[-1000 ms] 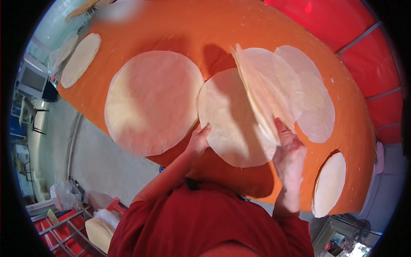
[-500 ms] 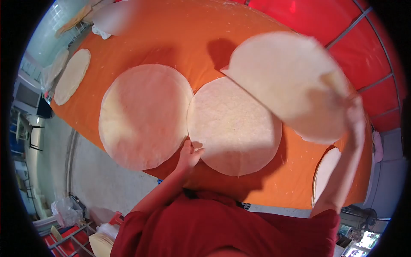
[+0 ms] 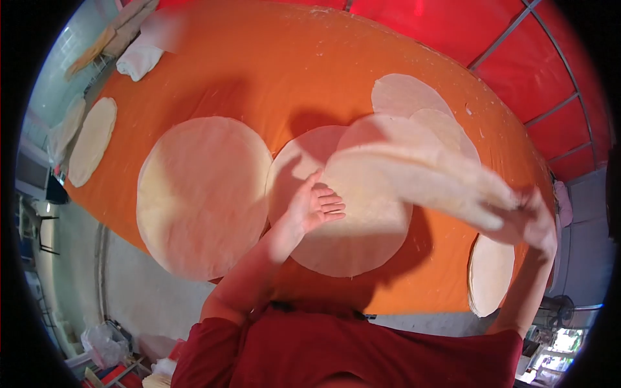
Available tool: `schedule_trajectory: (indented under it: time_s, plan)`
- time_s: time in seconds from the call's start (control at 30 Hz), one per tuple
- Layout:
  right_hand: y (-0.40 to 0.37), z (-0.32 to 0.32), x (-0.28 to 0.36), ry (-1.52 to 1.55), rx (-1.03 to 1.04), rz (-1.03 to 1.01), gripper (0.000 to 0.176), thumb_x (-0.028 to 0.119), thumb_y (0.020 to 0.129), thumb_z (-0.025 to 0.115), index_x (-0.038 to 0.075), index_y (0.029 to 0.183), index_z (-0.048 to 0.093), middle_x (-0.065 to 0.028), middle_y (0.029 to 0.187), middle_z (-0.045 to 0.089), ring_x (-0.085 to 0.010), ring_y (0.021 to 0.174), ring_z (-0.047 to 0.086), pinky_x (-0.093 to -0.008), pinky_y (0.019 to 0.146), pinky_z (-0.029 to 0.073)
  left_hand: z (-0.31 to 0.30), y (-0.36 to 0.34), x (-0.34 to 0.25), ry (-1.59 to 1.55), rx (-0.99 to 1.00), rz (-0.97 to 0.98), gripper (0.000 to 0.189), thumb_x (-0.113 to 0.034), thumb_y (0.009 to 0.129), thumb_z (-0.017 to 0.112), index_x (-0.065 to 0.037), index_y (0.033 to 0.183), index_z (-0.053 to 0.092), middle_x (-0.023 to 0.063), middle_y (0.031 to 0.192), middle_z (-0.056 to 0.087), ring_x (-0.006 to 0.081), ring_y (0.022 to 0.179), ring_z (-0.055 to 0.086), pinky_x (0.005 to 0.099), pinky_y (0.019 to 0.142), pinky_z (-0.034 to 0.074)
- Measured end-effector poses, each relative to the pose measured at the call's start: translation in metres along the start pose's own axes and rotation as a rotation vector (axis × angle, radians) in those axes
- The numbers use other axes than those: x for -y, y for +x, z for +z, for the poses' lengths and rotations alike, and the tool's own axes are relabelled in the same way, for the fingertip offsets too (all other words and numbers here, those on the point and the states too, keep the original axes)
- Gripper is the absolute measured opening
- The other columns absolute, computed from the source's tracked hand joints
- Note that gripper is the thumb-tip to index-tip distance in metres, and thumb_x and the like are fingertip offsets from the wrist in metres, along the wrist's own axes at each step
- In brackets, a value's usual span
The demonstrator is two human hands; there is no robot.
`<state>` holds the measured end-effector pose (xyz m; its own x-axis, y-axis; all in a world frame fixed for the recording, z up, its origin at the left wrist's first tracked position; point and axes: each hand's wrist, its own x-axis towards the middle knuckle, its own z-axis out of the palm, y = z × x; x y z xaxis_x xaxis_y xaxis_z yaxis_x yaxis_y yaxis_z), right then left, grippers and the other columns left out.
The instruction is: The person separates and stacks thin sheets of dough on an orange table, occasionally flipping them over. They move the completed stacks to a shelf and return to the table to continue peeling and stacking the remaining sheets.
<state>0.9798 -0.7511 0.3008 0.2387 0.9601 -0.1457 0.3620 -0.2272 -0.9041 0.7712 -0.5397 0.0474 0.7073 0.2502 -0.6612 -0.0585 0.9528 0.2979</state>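
Observation:
My right hand (image 3: 535, 223) grips the right end of a thin, round dough sheet (image 3: 427, 171), which is folded and blurred by motion as it hangs above the table. The sheet's left part spreads over a pale round of dough (image 3: 352, 249) in the middle. Over that middle round, my left hand (image 3: 318, 205) is turned palm up with its fingers extended and nothing in it. To its left lies another large dough round (image 3: 204, 200), partly in shadow. Behind the held sheet, thinner overlapping rounds (image 3: 407, 94) lie on the orange cloth.
An orange cloth (image 3: 272, 58) covers the table. Near its right front edge sits a small stack of oval dough pieces (image 3: 491, 275); another pale oval (image 3: 92, 142) is at the left edge. A white cloth (image 3: 140, 58) lies at the back left. Red panels (image 3: 440, 26) stand behind.
My right hand has moved down, and the sheet has swung lower and folded over the middle round, uncovering the rounds behind. My left hand has moved up from the middle round's edge and opened.

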Motion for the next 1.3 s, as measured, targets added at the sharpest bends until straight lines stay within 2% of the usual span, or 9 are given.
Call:
schedule_trajectory:
  time_s: [0.13,0.23,0.3,0.47,0.63,0.73,1.0,1.17,1.3]
  plan:
    - [-0.044,0.013,-0.006,0.103,0.013,0.316,0.047,0.017,0.063,0.059,-0.010,0.100,0.051,-0.0065,0.088,0.057,-0.0117,0.082,0.051,-0.0222,0.075,0.039,-0.010,0.049,0.011,-0.142,0.477,-0.094,0.059,-0.043,0.076,0.049,0.005,0.111,0.044,0.0166,0.111,0.048,0.0291,0.101,0.046,0.0427,0.087,0.036]
    - [-0.063,-0.003,-0.041,0.232,-0.183,0.176,0.028,0.010,0.067,0.058,-0.006,0.089,0.055,-0.0088,0.084,0.057,-0.0154,0.079,0.054,-0.0251,0.075,0.042,-0.035,0.079,0.034,0.236,0.430,0.153,0.038,-0.024,0.077,0.050,0.003,0.104,0.049,0.0126,0.102,0.053,0.0254,0.090,0.053,0.0364,0.078,0.044]
    - [-0.074,-0.064,-0.063,-0.282,-0.265,0.369,0.041,0.028,0.072,0.057,-0.005,0.095,0.051,-0.0101,0.081,0.058,-0.0154,0.076,0.055,-0.0262,0.072,0.044,-0.024,0.077,0.036,0.807,-0.141,0.224,0.023,-0.004,0.075,0.046,0.001,0.097,0.051,0.0091,0.094,0.054,0.0223,0.079,0.056,0.0345,0.068,0.049]
    - [-0.135,-0.224,-0.046,-0.817,-0.632,0.285,0.041,0.035,0.076,0.052,0.001,0.098,0.053,-0.0099,0.091,0.052,-0.0182,0.085,0.051,-0.0297,0.077,0.039,-0.006,0.066,0.044,0.453,-0.243,0.482,0.017,0.007,0.075,0.038,0.001,0.086,0.049,0.0093,0.083,0.051,0.0214,0.069,0.056,0.0374,0.059,0.054]
    - [-0.072,-0.128,0.075,-0.840,-1.030,0.525,0.062,0.030,0.070,0.060,0.013,0.123,0.032,-0.0145,0.111,0.047,-0.0151,0.099,0.041,-0.0271,0.086,0.035,-0.022,0.063,0.018,0.576,-0.141,0.523,0.016,0.004,0.078,0.040,0.000,0.090,0.050,0.0080,0.085,0.053,0.0171,0.078,0.054,0.0344,0.061,0.053]
    - [-0.044,-0.092,0.039,-0.779,-0.733,-0.072,0.031,0.015,0.073,0.051,0.002,0.100,0.050,-0.0107,0.096,0.051,-0.0158,0.093,0.048,-0.0281,0.082,0.037,-0.029,0.051,0.001,0.643,0.129,0.623,0.017,0.002,0.080,0.039,-0.001,0.091,0.051,0.0071,0.089,0.054,0.0145,0.078,0.054,0.0320,0.063,0.051]
    - [0.020,-0.074,-0.116,-0.532,-0.573,0.162,0.014,0.010,0.065,0.060,0.000,0.075,0.059,-0.0057,0.082,0.054,-0.0147,0.080,0.051,-0.0264,0.071,0.041,0.015,0.027,-0.030,1.342,-0.247,0.727,0.046,-0.024,0.070,0.061,0.000,0.107,0.048,0.0136,0.093,0.057,0.0237,0.083,0.057,0.0281,0.066,0.047]
    - [0.009,-0.181,-0.118,-0.514,-0.341,0.092,0.031,0.014,0.065,0.061,0.004,0.094,0.054,-0.0065,0.087,0.052,-0.0151,0.081,0.051,-0.0280,0.074,0.041,0.045,0.074,-0.023,1.754,-0.003,0.635,0.038,-0.014,0.065,0.057,-0.003,0.101,0.051,0.0134,0.096,0.056,0.0272,0.088,0.053,0.0344,0.075,0.042]
    - [-0.003,-0.104,0.020,-0.497,-0.773,0.040,0.026,0.014,0.072,0.054,0.003,0.095,0.052,-0.0064,0.086,0.054,-0.0139,0.079,0.052,-0.0261,0.071,0.042,0.056,-0.008,0.003,2.116,0.515,0.811,0.022,-0.005,0.061,0.055,-0.001,0.082,0.049,0.0104,0.100,0.050,0.0255,0.095,0.046,0.0388,0.085,0.036]
